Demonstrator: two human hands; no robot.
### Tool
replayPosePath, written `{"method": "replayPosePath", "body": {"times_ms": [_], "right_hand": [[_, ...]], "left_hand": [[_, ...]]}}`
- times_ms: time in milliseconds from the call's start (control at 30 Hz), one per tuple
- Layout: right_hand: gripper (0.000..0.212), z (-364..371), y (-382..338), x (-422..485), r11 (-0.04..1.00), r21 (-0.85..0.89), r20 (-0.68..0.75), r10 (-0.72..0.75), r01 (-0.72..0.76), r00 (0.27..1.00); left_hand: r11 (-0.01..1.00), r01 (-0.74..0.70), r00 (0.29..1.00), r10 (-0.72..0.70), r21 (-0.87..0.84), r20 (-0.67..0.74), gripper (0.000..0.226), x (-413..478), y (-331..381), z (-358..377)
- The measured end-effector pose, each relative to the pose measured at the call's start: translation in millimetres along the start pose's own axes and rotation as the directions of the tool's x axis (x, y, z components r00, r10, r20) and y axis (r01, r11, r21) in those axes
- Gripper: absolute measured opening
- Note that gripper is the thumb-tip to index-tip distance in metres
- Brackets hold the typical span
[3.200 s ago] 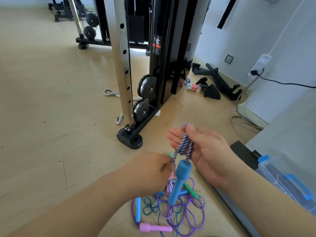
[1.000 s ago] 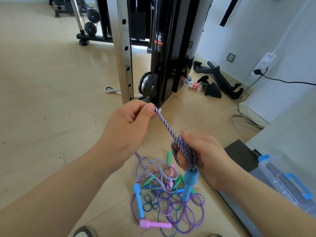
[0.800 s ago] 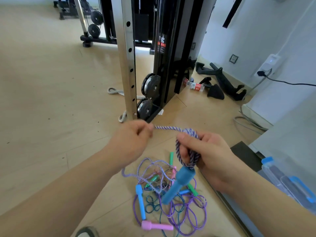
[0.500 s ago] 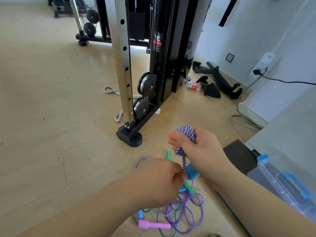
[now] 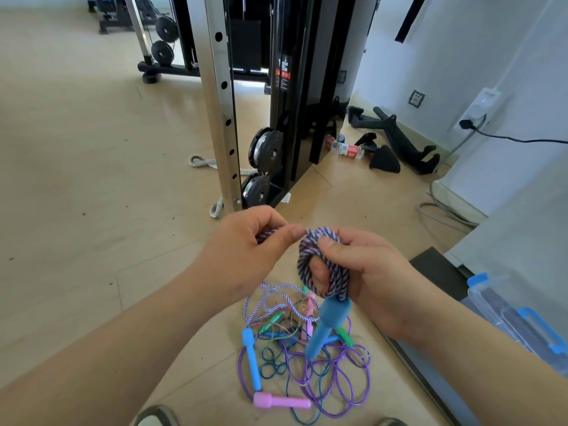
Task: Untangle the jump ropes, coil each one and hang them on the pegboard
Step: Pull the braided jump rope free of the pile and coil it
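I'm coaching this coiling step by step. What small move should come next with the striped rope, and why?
Probably lay the strand pinched by the left hand over the coil gripped in the right hand as one more loop. The hands nearly touch, and much striped rope lies loose in the floor tangle, so coiling isn't finished.
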State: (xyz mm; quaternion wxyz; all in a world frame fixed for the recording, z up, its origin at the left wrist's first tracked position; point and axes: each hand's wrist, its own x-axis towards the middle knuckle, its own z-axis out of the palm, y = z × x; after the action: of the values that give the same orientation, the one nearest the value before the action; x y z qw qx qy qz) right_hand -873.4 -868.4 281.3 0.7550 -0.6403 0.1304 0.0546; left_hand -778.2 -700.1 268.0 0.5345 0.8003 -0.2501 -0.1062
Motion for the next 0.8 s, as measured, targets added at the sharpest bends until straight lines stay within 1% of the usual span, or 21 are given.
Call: {"method": "replayPosePath", "body": {"times_ms": [67,100,133,167,233,300,367,433,500,533,567,600,667,700,733,800], "right_hand": [[0.008,0.2,-1.4,0.3,0.992,0.125,-0.011,0.008,-0.006,1.000],[0.007,1.3,-2.1,0.2,0.986,0.167,-0.037,0.022,-0.016,0.999],[0.011,2.0,-1.5,0.9,0.980,0.199,-0.071,0.038,-0.023,0.997],[0.015,2.5,-0.5,1.9,0.975,0.222,-0.108,0.054,-0.029,0.993],[0.020,2.6,3.8,4.8,0.978,0.208,-0.183,0.069,-0.030,0.981],[0.019,0.9,10.6,8.0,0.996,0.085,-0.268,0.046,-0.024,0.962],[0.013,-0.2,15.0,10.1,0.994,-0.109,-0.348,-0.014,-0.026,0.937],[0.010,-1.9,17.7,11.8,0.975,-0.219,-0.410,-0.078,-0.016,0.909],[0.012,-7.1,19.5,13.4,0.948,-0.320,-0.466,-0.150,-0.008,0.872],[0.015,-10.9,20.1,13.7,0.930,-0.367,-0.477,-0.174,-0.015,0.862],[0.017,-14.9,20.3,13.4,0.920,-0.390,-0.470,-0.176,-0.024,0.865],[0.018,-17.6,19.6,12.2,0.925,-0.378,-0.448,-0.157,-0.028,0.880],[0.016,-18.1,16.5,9.3,0.961,-0.275,-0.361,-0.078,-0.026,0.929],[0.013,-15.5,13.6,7.6,0.977,-0.212,-0.298,-0.035,-0.031,0.954],[0.014,-11.4,9.9,6.2,0.988,-0.146,-0.229,0.011,-0.046,0.973],[0.017,-3.6,1.3,3.4,0.996,0.011,-0.095,0.086,-0.085,0.992]], "left_hand": [[0.996,0.061,0.993,-0.067,0.063,0.097,0.026,0.3,-10.6,3.5],[0.990,0.092,0.981,-0.110,0.111,0.162,0.032,-2.4,-14.2,7.4],[0.980,0.119,0.961,-0.154,0.160,0.231,0.036,-5.9,-16.1,12.7],[0.967,0.131,0.934,-0.194,0.219,0.299,0.035,-10.5,-17.8,19.5],[0.935,0.082,0.883,-0.229,0.346,0.410,0.030,-20.4,-17.8,34.7],[0.901,-0.013,0.848,-0.220,0.434,0.482,0.027,-30.2,-13.1,45.8],[0.877,-0.096,0.820,-0.198,0.471,0.536,0.030,-37.2,-4.8,49.7],[0.907,-0.120,0.783,-0.164,0.404,0.600,0.033,-41.2,6.3,49.0],[0.967,-0.055,0.757,-0.122,0.249,0.642,0.032,-44.2,18.1,46.5],[0.988,-0.015,0.771,-0.085,0.151,0.632,0.029,-43.9,22.8,44.9],[0.998,0.001,0.808,-0.040,0.065,0.588,0.024,-41.9,26.4,42.3],[1.000,-0.014,0.856,0.007,0.010,0.516,0.021,-37.7,27.1,38.8],[0.996,-0.088,0.941,0.086,-0.008,0.326,0.021,-27.0,24.1,27.8],[0.993,-0.116,0.965,0.111,0.006,0.237,0.021,-20.8,20.9,21.3],[0.991,-0.131,0.978,0.124,0.027,0.166,0.020,-15.7,18.0,15.3],[0.993,-0.114,0.990,0.111,0.029,0.086,0.018,-9.0,12.7,8.4]]}}
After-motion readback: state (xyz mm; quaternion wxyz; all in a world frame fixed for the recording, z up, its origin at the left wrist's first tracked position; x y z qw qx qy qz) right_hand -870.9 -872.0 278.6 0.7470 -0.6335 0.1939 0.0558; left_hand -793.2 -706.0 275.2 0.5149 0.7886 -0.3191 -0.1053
